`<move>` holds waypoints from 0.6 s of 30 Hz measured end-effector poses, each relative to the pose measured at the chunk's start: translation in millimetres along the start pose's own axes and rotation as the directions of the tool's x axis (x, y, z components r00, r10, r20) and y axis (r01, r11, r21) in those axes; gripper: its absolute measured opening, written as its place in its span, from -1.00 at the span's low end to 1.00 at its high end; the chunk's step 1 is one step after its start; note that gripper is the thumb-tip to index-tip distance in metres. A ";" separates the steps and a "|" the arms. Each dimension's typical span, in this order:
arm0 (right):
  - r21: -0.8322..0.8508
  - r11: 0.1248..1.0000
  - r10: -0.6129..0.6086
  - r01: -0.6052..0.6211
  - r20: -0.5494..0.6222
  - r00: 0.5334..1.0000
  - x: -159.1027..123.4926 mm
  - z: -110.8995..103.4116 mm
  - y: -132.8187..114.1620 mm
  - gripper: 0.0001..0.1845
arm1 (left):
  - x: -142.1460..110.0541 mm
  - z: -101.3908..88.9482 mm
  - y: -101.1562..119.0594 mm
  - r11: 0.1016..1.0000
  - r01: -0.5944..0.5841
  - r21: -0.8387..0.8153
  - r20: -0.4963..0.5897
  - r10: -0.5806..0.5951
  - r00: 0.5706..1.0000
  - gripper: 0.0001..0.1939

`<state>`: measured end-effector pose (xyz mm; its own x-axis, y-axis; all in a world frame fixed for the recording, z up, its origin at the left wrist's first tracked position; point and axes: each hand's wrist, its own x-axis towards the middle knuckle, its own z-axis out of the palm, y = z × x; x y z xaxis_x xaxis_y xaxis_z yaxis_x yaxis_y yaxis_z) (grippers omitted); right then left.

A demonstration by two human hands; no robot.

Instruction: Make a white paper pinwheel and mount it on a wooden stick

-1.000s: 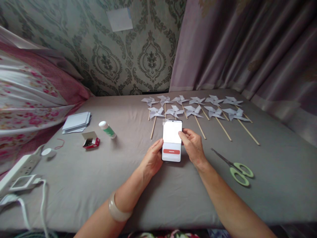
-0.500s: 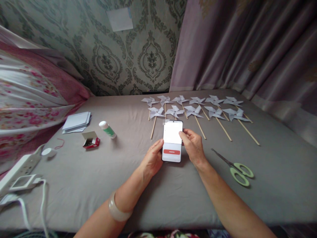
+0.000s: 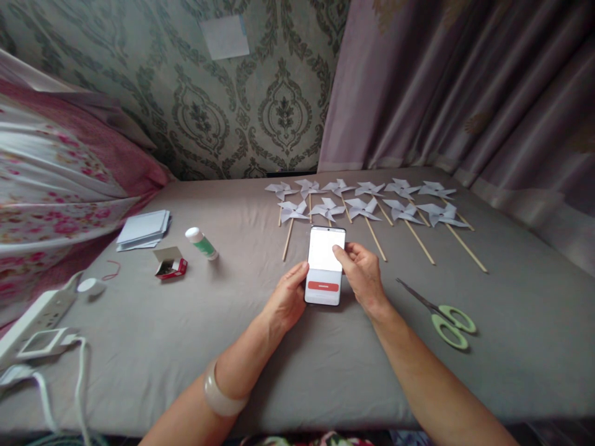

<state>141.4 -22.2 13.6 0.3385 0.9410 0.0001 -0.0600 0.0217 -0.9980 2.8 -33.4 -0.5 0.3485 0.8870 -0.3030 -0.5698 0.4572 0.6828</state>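
Note:
A smartphone [image 3: 324, 263] with a lit white screen and a red bar is held over the grey bed sheet [image 3: 279, 365]. My left hand [image 3: 286, 300] grips its left edge, thumb on the side. My right hand [image 3: 362, 275] grips its right edge, with the thumb resting on the screen. Beyond the phone lie several white paper pinwheels [image 3: 362, 201] on wooden sticks, in two rows.
Green-handled scissors [image 3: 444, 319] lie to the right. To the left are a glue stick [image 3: 201, 243], a small open red box [image 3: 171, 265], a stack of white paper squares [image 3: 144, 228], and a power strip with cables [image 3: 39, 328]. A floral pillow lies far left; curtains hang behind.
The phone and both hands have shifted very slightly to the right and down. Nothing else has moved.

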 end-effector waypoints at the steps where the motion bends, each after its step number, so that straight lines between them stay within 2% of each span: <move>1: -0.002 1.000 -0.002 0.002 0.000 1.000 0.1 -0.2 0.2 -0.63 | -0.1 0.0 -0.1 1.000 -0.001 0.000 -0.001 0.001 1.000 -0.72; 14: -0.051 0.998 -0.023 0.022 -0.003 1.000 0.9 -2.3 1.4 -0.65 | 0.8 -1.8 -0.4 1.000 -0.006 0.010 0.014 0.006 1.000 -0.72; 18: 0.012 1.000 -0.003 0.002 0.052 0.999 0.9 -2.7 -0.4 -0.69 | 3.3 -5.4 1.6 1.000 0.012 -0.027 0.006 -0.012 1.000 -0.73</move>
<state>144.2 -22.2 13.8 0.2895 0.9571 0.0065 -0.0707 0.0282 -0.9971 -1.0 -29.4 -3.9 0.3601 0.8809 -0.3072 -0.5853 0.4698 0.6609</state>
